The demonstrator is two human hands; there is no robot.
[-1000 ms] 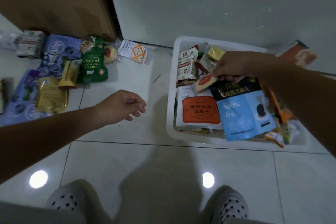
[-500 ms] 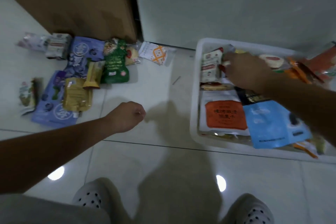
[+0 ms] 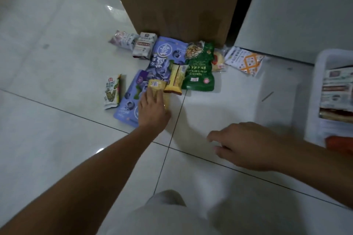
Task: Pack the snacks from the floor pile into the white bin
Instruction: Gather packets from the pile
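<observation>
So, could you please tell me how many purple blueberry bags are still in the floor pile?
2. One purple bag lies against the cardboard box; the other purple bag lies nearer, partly under the left hand. More could be hidden beneath other packets.

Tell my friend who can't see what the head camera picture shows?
A person's left hand presses on a yellow snack packet in a floor pile beside a green peanut bag. The empty right hand hovers near the white plastic bin.

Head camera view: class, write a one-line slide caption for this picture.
Left hand lands on a yellow snack packet in the floor pile, right hand empty beside the white bin.
</observation>
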